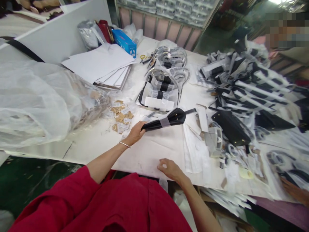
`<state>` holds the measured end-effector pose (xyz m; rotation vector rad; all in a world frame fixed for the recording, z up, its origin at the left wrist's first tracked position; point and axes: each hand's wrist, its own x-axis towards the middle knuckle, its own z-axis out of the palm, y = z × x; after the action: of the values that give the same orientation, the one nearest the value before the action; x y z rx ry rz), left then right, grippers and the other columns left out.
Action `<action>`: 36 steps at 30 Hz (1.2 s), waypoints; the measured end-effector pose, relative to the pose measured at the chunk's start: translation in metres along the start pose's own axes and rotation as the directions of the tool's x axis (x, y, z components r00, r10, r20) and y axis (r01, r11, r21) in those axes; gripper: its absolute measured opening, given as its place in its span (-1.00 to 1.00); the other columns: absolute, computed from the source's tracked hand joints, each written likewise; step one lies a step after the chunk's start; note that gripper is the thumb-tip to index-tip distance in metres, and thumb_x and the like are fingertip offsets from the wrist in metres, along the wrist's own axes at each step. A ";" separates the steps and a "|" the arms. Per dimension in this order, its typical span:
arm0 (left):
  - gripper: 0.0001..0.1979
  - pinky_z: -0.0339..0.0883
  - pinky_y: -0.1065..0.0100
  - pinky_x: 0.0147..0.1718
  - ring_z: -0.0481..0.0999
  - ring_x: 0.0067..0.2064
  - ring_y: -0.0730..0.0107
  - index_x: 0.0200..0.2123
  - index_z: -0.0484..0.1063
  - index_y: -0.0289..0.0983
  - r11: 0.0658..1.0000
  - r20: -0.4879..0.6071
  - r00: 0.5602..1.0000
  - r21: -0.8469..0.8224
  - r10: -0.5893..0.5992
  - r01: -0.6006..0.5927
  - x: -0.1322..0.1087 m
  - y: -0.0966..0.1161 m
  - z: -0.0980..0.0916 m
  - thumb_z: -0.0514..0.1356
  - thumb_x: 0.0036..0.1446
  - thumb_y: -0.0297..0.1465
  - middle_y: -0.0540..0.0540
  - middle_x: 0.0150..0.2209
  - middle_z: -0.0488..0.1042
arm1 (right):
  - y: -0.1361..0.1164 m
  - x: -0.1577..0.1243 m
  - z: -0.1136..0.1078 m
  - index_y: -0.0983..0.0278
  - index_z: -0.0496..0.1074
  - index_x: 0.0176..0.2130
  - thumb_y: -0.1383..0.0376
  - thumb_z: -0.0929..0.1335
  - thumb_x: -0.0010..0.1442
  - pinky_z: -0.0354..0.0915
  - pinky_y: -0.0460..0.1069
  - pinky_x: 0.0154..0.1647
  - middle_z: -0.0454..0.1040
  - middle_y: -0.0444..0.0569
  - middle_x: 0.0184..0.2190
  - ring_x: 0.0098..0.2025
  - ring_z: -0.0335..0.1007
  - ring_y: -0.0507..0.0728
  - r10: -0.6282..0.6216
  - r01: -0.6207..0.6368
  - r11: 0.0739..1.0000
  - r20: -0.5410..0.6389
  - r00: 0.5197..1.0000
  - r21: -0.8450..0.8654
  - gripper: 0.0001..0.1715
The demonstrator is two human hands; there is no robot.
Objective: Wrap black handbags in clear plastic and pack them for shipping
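My left hand (135, 132) is closed round one end of a flat black leather-like bag (177, 117), held edge-on over the white table. A grey band wraps the bag's middle, small gold studs dot its far part, and a black strap sticks out at the right. Close to the table's front edge is my right hand (170, 169), its thumb and forefinger curled into a ring with nothing visible in them. Left of the bag lie brown paper tags (122, 116) with white strings. Beyond it, several wrapped bags with handles (160, 87) stand in a row.
Wrapped black pieces (256, 87) are heaped at the right, near a black bag (231, 127) and a tape dispenser (214, 141). Clear plastic sheeting (43, 103) covers the left side. White sheets (101, 62) and a blue box (124, 42) lie behind. Another person's hand (295, 190) shows at far right.
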<state>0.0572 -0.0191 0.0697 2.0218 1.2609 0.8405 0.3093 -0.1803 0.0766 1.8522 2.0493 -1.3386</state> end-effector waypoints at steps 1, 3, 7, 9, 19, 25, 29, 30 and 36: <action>-0.58 0.32 0.19 0.03 0.42 -0.05 0.24 0.05 0.33 -0.26 1.000 0.003 1.000 -0.001 -0.003 0.003 -0.001 -0.001 0.001 0.04 0.10 -0.53 -0.12 -0.12 0.41 | 0.002 0.005 -0.006 0.23 0.48 -0.25 0.17 0.29 0.23 0.27 0.04 0.05 0.52 0.03 -0.06 0.00 0.43 0.18 0.019 -0.020 1.000 -0.054 0.998 -0.007 -0.77; -0.58 0.32 0.19 0.01 0.42 -0.06 0.24 0.05 0.34 -0.26 1.000 0.006 1.000 -0.003 -0.008 0.008 -0.003 -0.003 0.002 0.03 0.10 -0.53 -0.13 -0.13 0.42 | 0.013 0.016 -0.016 0.24 0.46 -0.21 0.23 0.26 0.23 0.26 0.05 0.03 0.52 0.04 -0.11 -0.03 0.43 0.18 0.059 -0.070 0.996 -0.197 0.979 -0.053 -0.78; -0.55 0.31 0.17 0.02 0.41 -0.04 0.23 0.08 0.33 -0.24 1.000 -0.005 1.000 -0.021 -0.013 0.013 -0.005 -0.006 0.006 0.04 0.09 -0.53 -0.13 -0.10 0.42 | 0.044 0.036 -0.024 0.25 0.37 0.00 0.34 0.22 0.20 0.31 0.05 -0.04 0.43 0.06 -0.04 -0.07 0.42 0.17 0.146 -0.197 0.980 -0.530 0.835 -0.041 -0.64; -0.54 0.31 0.17 0.04 0.41 -0.02 0.23 0.09 0.32 -0.23 0.999 -0.016 1.000 -0.032 -0.025 0.024 -0.006 -0.006 0.007 0.05 0.10 -0.53 -0.13 -0.09 0.42 | 0.057 0.042 -0.026 0.24 0.28 0.14 0.35 0.23 0.18 0.33 0.06 -0.07 0.33 0.10 0.09 -0.04 0.40 0.18 0.165 -0.233 0.972 -0.610 0.775 -0.033 -0.48; -0.60 0.32 0.22 0.02 0.42 -0.05 0.28 0.05 0.33 -0.26 0.992 -0.042 0.994 -0.076 -0.100 0.096 -0.010 -0.014 0.006 0.05 0.11 -0.49 -0.09 -0.12 0.43 | 0.077 0.071 -0.072 0.26 -0.06 0.37 0.25 0.27 0.19 0.28 0.17 -0.08 0.52 0.09 -0.21 -0.14 0.48 0.29 0.550 -0.484 0.828 -0.580 0.601 0.283 -0.17; -0.63 0.32 0.21 0.01 0.43 -0.07 0.27 0.01 0.35 -0.27 0.984 -0.060 0.987 -0.105 -0.151 0.144 -0.012 -0.021 0.007 0.07 0.11 -0.47 -0.10 -0.13 0.43 | 0.081 0.081 -0.093 0.23 0.49 -0.30 0.19 0.33 0.14 0.32 0.12 -0.14 0.54 0.07 -0.35 -0.19 0.48 0.24 0.619 -0.410 0.775 -0.449 0.645 0.481 -0.80; -0.63 0.32 0.20 0.02 0.43 -0.06 0.25 0.03 0.33 -0.27 0.976 -0.067 0.979 -0.115 -0.191 0.183 -0.014 -0.024 0.006 0.08 0.12 -0.42 -0.10 -0.10 0.44 | 0.058 0.112 -0.092 0.28 0.45 -0.44 0.14 0.41 0.06 0.33 -0.04 -0.47 0.53 -0.02 -0.51 -0.51 0.43 0.09 0.553 -0.271 0.704 -0.268 0.789 0.656 -0.76; -0.63 0.32 0.20 0.02 0.43 -0.05 0.25 0.03 0.33 -0.27 0.975 -0.069 0.978 -0.112 -0.198 0.190 -0.014 -0.024 0.006 0.08 0.12 -0.41 -0.10 -0.09 0.44 | 0.052 0.122 -0.093 0.29 0.45 -0.45 0.15 0.44 0.02 0.31 -0.05 -0.52 0.52 -0.01 -0.52 -0.55 0.41 0.07 0.533 -0.249 0.671 -0.222 0.816 0.699 -0.75; -0.63 0.33 0.21 0.00 0.43 -0.06 0.26 0.04 0.33 -0.26 0.977 -0.066 0.977 -0.082 -0.203 0.197 -0.017 -0.026 0.008 0.08 0.14 -0.39 -0.09 -0.12 0.45 | 0.032 0.156 -0.105 0.31 0.40 -0.12 0.21 0.42 0.06 0.44 -0.01 -0.42 0.54 -0.01 -0.41 -0.42 0.52 0.11 0.551 -0.076 0.495 -0.245 0.798 0.866 -0.61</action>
<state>0.0433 -0.0266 0.0414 1.7842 1.4254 0.8593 0.3438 0.0024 0.0344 3.0642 0.9898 -2.0774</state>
